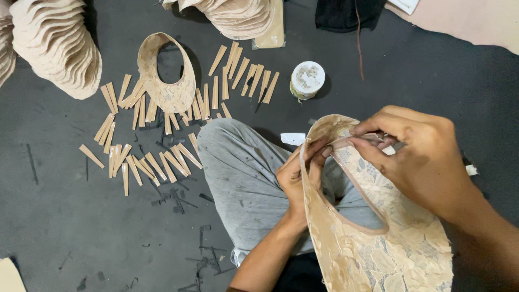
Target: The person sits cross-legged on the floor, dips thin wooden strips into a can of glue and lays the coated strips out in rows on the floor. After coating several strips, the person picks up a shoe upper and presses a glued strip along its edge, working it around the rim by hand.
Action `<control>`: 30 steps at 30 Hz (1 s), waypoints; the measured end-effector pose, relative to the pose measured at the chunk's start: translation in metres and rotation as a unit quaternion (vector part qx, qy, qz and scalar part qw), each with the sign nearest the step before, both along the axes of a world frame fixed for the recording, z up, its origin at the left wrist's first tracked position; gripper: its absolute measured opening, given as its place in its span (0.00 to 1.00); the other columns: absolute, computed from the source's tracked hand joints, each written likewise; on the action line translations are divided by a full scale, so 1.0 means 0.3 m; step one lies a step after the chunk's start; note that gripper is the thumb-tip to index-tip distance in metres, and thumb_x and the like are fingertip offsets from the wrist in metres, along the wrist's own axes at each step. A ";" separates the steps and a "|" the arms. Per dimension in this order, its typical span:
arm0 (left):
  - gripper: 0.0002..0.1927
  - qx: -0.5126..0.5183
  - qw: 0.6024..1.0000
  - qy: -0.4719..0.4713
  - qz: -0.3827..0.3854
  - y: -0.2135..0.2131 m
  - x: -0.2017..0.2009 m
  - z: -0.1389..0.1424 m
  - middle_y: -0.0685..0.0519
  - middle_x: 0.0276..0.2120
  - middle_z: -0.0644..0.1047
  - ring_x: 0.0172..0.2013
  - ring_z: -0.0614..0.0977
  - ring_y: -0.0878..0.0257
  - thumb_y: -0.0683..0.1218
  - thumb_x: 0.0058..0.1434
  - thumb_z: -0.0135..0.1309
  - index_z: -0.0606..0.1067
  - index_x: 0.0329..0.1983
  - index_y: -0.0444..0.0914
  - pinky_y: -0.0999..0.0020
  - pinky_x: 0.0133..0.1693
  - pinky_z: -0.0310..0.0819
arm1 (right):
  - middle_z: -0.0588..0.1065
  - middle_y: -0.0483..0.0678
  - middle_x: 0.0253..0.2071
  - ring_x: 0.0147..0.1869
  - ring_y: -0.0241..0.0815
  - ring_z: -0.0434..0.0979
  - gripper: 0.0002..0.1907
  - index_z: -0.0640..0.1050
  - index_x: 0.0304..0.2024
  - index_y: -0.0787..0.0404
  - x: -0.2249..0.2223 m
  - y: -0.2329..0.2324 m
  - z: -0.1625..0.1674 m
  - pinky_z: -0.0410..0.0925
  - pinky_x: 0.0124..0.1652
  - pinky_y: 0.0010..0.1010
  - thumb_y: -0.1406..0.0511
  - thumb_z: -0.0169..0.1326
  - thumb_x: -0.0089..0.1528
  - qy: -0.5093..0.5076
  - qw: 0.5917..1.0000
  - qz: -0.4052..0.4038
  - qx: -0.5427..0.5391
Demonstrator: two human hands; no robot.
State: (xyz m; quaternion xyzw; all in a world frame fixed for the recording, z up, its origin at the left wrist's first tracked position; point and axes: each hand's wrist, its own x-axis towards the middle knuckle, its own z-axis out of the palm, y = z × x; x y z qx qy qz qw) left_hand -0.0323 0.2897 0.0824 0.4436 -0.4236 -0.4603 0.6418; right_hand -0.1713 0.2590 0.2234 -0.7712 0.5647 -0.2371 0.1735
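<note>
A beige lace shoe upper (378,249) with a curved opening rests over my grey-trousered knee (243,173). My left hand (300,173) pinches its top rim from the left. From the right, my right hand (421,157) presses a thin beige strip (359,141) along the edge of the opening. Both hands meet at the upper's top end.
Several small tan strips (146,162) lie spread on the dark floor at the left. A second lace upper (165,81) lies among them. Stacks of uppers (54,43) stand at the top left and top middle (238,16). A round white glue tin (307,78) sits above my knee.
</note>
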 end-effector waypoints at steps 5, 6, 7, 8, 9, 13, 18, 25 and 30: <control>0.12 -0.003 1.000 0.002 0.005 0.003 -0.002 0.002 0.49 0.45 0.84 0.46 0.82 0.67 0.33 0.64 0.61 0.81 0.51 0.31 0.73 0.50 0.78 | 0.81 0.51 0.34 0.33 0.39 0.84 0.09 0.83 0.36 0.68 0.002 0.000 0.001 0.75 0.31 0.25 0.69 0.67 0.55 0.003 1.000 -0.005 0.003; 0.12 -0.001 1.000 0.004 0.006 0.004 -0.001 0.001 0.49 0.45 0.84 0.45 0.82 0.67 0.33 0.64 0.61 0.81 0.51 0.31 0.73 0.49 0.78 | 0.81 0.51 0.34 0.33 0.39 0.84 0.09 0.83 0.36 0.68 0.005 0.002 0.000 0.75 0.31 0.25 0.69 0.67 0.55 0.000 1.000 -0.003 0.001; 0.12 0.001 1.000 0.007 0.007 0.005 0.000 0.001 0.49 0.45 0.84 0.45 0.82 0.68 0.33 0.64 0.61 0.81 0.50 0.31 0.73 0.49 0.79 | 0.81 0.51 0.34 0.34 0.38 0.84 0.09 0.83 0.36 0.68 0.008 0.004 -0.001 0.75 0.31 0.25 0.69 0.66 0.55 -0.003 1.000 -0.002 -0.002; 0.11 0.003 1.000 0.010 0.008 0.006 0.001 0.000 0.49 0.45 0.84 0.45 0.82 0.68 0.33 0.64 0.61 0.81 0.50 0.31 0.74 0.49 0.79 | 0.81 0.51 0.34 0.34 0.38 0.84 0.09 0.83 0.36 0.68 0.009 0.006 -0.001 0.75 0.32 0.25 0.69 0.66 0.55 -0.006 1.000 -0.001 -0.004; 0.11 0.012 1.000 0.014 0.007 0.008 0.001 -0.001 0.49 0.44 0.84 0.44 0.82 0.68 0.33 0.64 0.61 0.81 0.50 0.31 0.74 0.48 0.79 | 0.81 0.51 0.34 0.34 0.38 0.84 0.09 0.83 0.36 0.68 0.011 0.007 -0.002 0.75 0.31 0.25 0.69 0.66 0.55 -0.002 1.000 -0.002 0.000; 0.11 0.055 0.998 0.009 0.011 0.011 -0.001 -0.010 0.49 0.41 0.83 0.40 0.81 0.69 0.33 0.63 0.62 0.82 0.49 0.30 0.76 0.41 0.76 | 0.81 0.51 0.33 0.32 0.38 0.84 0.09 0.84 0.36 0.67 0.014 0.005 -0.004 0.75 0.30 0.25 0.70 0.66 0.54 0.011 1.000 -0.003 0.020; 0.09 0.041 0.997 0.066 0.011 0.018 -0.007 -0.043 0.48 0.43 0.83 0.42 0.83 0.67 0.35 0.64 0.60 0.80 0.47 0.28 0.73 0.45 0.81 | 0.81 0.51 0.34 0.33 0.38 0.83 0.09 0.83 0.37 0.67 0.018 0.001 -0.010 0.75 0.31 0.25 0.70 0.66 0.55 -0.003 1.000 0.006 0.004; 0.07 0.031 0.987 0.156 0.008 0.031 -0.022 -0.111 0.47 0.45 0.80 0.44 0.82 0.66 0.33 0.65 0.60 0.74 0.43 0.30 0.71 0.48 0.81 | 0.80 0.51 0.32 0.32 0.38 0.83 0.10 0.83 0.36 0.68 0.023 -0.006 -0.021 0.74 0.31 0.26 0.68 0.67 0.54 0.000 0.999 -0.014 0.030; 0.19 0.034 0.984 0.173 0.027 0.023 -0.031 -0.122 0.47 0.46 0.79 0.45 0.81 0.67 0.31 0.62 0.62 0.63 0.43 0.36 0.71 0.47 0.80 | 0.80 0.50 0.32 0.31 0.39 0.82 0.10 0.83 0.36 0.67 0.025 -0.023 -0.032 0.73 0.30 0.27 0.68 0.67 0.54 0.006 0.999 -0.002 0.032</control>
